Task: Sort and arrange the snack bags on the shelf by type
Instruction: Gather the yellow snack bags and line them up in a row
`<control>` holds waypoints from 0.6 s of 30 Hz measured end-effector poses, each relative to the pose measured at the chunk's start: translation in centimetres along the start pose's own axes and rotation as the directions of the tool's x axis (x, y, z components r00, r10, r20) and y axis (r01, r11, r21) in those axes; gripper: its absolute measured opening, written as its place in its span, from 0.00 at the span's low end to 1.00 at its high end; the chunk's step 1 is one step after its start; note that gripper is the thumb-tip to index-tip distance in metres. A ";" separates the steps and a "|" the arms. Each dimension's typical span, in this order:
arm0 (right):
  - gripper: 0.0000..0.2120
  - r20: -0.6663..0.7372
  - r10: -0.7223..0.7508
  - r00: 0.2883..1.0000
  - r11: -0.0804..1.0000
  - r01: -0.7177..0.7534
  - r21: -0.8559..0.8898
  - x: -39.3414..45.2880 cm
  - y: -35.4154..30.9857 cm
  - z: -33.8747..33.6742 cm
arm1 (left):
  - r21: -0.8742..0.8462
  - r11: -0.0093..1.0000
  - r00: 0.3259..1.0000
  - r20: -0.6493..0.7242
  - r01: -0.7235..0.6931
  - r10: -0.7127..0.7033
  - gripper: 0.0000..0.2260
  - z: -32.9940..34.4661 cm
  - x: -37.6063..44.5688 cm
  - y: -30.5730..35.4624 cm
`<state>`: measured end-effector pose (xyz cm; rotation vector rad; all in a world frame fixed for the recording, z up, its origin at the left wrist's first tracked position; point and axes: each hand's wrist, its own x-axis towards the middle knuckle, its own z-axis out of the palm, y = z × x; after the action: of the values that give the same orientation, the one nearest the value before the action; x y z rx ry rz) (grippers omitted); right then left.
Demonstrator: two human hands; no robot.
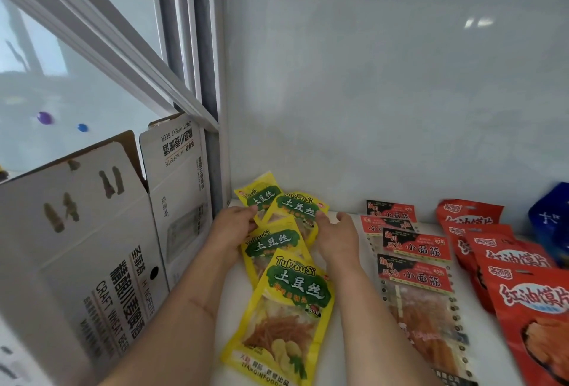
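Reaching into the back left corner of a white shelf [345, 351], both bare hands work on a column of four yellow snack bags [284, 265] that overlap one another from the wall toward the front edge. The left hand [232, 227] pinches the rearmost yellow bag [260, 196] between thumb and curled fingers [246, 210], and that bag stands tilted against the wall. The right hand [337, 237] lies just beside the second yellow bag [300, 207], its thumb pressed on the bag's right edge while the other fingers are loosely bent above the shelf; whether they close around the bag cannot be told. The nearest yellow bag [288, 318] lies flat, partly covering the third one. To the right of the hands, a column of red-and-black bags [415, 262] with clear lower halves runs front to back, overlapping in the same way. Further right comes a column of plain red bags [508, 262], and at the far right edge a blue bag [551, 216] leans near the wall. Left of the shelf, outside its side wall, stands an opened white cardboard box [92, 247] with its flaps raised, below a window frame [123, 56].
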<state>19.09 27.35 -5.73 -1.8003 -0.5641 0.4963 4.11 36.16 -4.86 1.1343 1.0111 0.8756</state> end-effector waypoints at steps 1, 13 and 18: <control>0.30 0.005 -0.003 1.000 1.000 0.003 -0.022 0.0 -0.1 0.0 | -0.011 1.000 1.000 0.008 0.007 -0.007 0.08 0.0 -0.1 0.1; 0.15 0.081 -0.172 0.982 0.975 0.181 -0.131 -0.1 -0.2 0.8 | 0.020 0.999 0.995 0.092 -0.027 0.025 0.14 0.3 0.5 0.3; 0.20 0.110 -0.209 0.972 0.949 0.229 -0.216 0.5 0.1 0.9 | 0.014 0.999 0.988 0.148 -0.045 0.043 0.07 0.6 0.3 0.1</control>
<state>18.95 28.26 -6.14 -1.9090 -0.9006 0.3678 4.74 36.34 -4.74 1.2216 0.8759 0.8063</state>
